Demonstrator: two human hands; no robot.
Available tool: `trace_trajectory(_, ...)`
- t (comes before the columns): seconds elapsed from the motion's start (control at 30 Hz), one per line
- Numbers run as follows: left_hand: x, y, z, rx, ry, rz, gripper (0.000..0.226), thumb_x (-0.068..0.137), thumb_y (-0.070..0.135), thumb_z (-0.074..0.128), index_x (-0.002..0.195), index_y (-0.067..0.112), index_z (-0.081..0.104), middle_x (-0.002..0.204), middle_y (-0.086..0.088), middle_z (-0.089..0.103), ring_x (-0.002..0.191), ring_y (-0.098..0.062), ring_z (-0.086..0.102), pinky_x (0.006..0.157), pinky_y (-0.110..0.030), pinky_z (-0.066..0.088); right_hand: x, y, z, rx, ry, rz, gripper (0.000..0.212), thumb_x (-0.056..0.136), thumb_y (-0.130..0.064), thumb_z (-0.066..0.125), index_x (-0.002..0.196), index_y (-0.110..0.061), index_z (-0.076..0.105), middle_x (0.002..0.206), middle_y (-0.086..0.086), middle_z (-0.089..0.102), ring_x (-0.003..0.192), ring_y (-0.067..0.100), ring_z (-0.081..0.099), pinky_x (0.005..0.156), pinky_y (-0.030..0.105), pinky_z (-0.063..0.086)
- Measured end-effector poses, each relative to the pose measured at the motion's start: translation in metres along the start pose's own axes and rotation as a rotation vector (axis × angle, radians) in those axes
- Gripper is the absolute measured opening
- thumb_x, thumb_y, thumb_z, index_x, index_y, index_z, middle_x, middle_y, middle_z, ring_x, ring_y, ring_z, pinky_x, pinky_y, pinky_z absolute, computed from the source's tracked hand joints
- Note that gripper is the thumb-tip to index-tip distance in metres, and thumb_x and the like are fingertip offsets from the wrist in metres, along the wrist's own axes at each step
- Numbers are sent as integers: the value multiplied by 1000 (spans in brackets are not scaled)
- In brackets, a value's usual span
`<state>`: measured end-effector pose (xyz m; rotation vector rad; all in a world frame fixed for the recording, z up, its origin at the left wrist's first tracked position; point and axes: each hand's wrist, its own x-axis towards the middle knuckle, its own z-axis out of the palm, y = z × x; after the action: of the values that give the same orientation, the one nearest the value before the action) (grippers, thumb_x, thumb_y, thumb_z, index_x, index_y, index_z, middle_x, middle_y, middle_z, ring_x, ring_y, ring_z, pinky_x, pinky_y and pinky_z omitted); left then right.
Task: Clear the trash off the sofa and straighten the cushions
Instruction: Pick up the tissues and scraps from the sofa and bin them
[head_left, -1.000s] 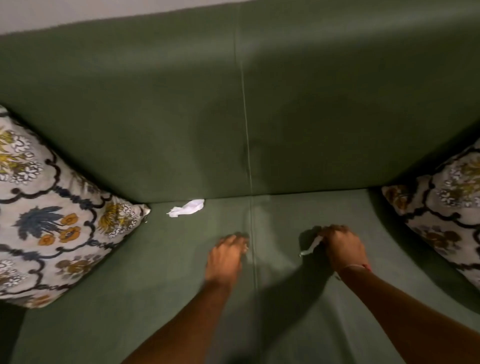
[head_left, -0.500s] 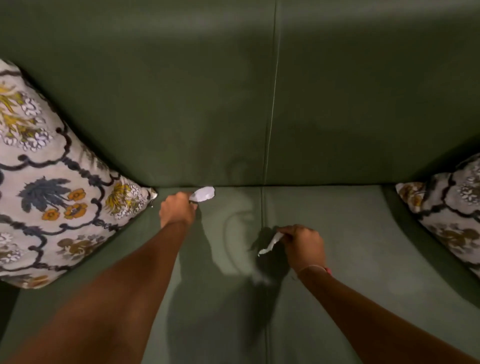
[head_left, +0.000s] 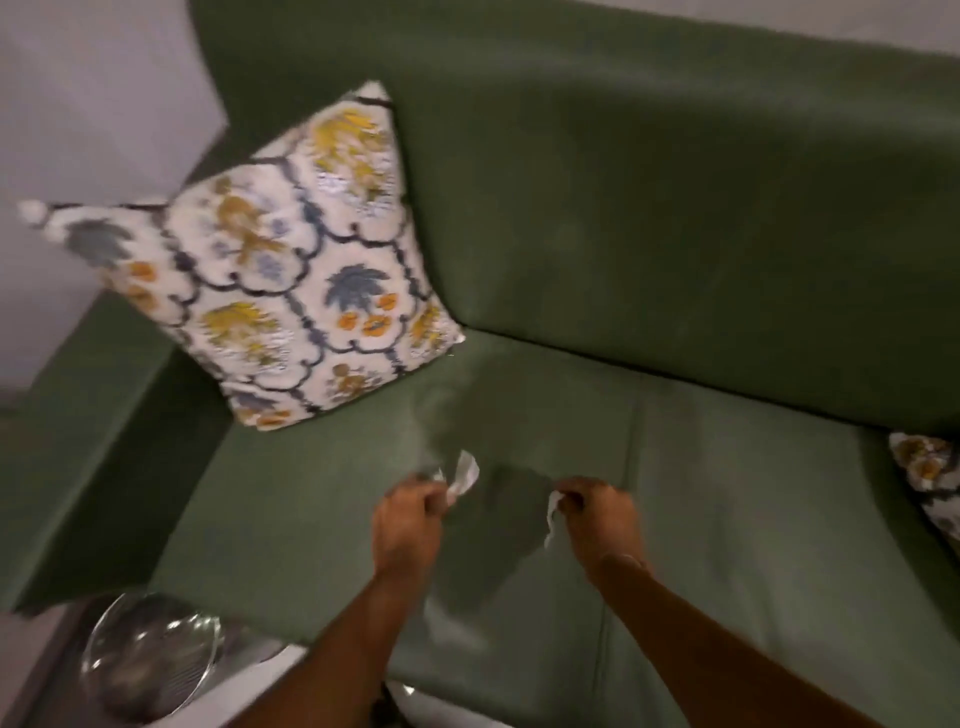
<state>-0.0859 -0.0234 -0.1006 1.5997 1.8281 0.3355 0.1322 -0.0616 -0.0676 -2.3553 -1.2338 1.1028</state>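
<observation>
A person leans over a green sofa (head_left: 675, 234) with 2 scraps of white paper trash lifted clear of the seat. The left hand (head_left: 408, 525) is closed around a crumpled scrap (head_left: 464, 473) that sticks up past the fingers; the right hand (head_left: 597, 512) pinches a thinner strip (head_left: 553, 517) that hangs downward. Both hands hover above the seat cushion, close together. A round wire bin (head_left: 148, 657) stands on the floor off the sofa's front corner, down and to the left of the hands, so the left hand is nearer it and the drop likely goes that way. A patterned cushion (head_left: 291, 270) leans tilted in the left corner, corner-down and not yet straightened; a second patterned cushion (head_left: 927, 473) shows at the right edge.
</observation>
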Motion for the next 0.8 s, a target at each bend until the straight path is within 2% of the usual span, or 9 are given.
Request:
trace_trajectory(0.07,-26,-55,-22,-1,29,-52,29,76,37,54,78,19,77,80,-6,73,75,-27,68,69,-35,53,-23,-32,29,6,-40,-25,21,77,-8,60,67,-23,72,61,-7,68,61,0,63,58,13,44)
trace_trajectory(0.13,-51,-100,-49,45,26,-159,27,77,38,56,82,22,77,85,-5,73,80,-28,66,71,-36,54,-42,-55,68,11,-93,-35,23,76,-9,59,62,-25,68,50,-11,61,51,-11,58,50,4,38)
trace_trajectory(0.2,-75,-146,-80,45,37,-348,15,82,33,65,89,27,76,93,0,73,85,-23,66,71,-32,51,-59,-76,119,-50,-155,-66,19,73,-20,58,60,-33,64,57,-6,69,58,-1,66,58,15,50)
trace_trajectory(0.27,-90,-189,-109,5,56,-526,13,85,39,64,90,33,75,96,3,74,87,-20,67,71,-30,48,-75,-98,174,-116,-225,-89,21,75,-23,61,67,-41,67,79,-2,77,78,19,72,72,28,54)
trace_trajectory(0.33,-96,-231,-133,-24,88,-683,17,85,44,62,88,34,75,95,-3,75,90,-28,68,74,-33,49,-94,-123,220,-179,-273,-135,19,79,-20,65,85,-35,75,93,1,77,88,25,70,79,29,52)
trace_trajectory(0.4,-97,-276,-154,-45,148,-801,21,83,43,63,86,27,77,95,-11,76,93,-37,66,78,-37,50,-115,-151,266,-226,-332,-192,18,82,-22,64,93,-32,75,98,1,76,92,24,69,82,27,49)
trace_trajectory(0.53,-89,-359,-181,-73,181,-944,36,77,45,66,90,13,76,92,-14,75,88,-35,68,74,-36,51,-139,-194,349,-240,-448,-276,21,81,-12,61,90,-25,76,95,7,76,89,26,68,78,28,48)
trace_trajectory(0.63,-78,-411,-185,-117,141,-995,46,64,50,67,93,14,75,92,-10,76,87,-32,69,73,-35,54,-144,-215,402,-216,-477,-287,19,83,-14,60,92,-20,76,92,7,76,85,24,69,71,23,46)
trace_trajectory(0.8,-65,-461,-183,-269,174,-1084,37,56,49,72,80,21,76,71,-5,76,67,-25,72,72,-35,60,-130,-228,483,-230,-445,-195,25,88,-24,56,98,-10,74,101,16,74,94,31,67,80,31,51)
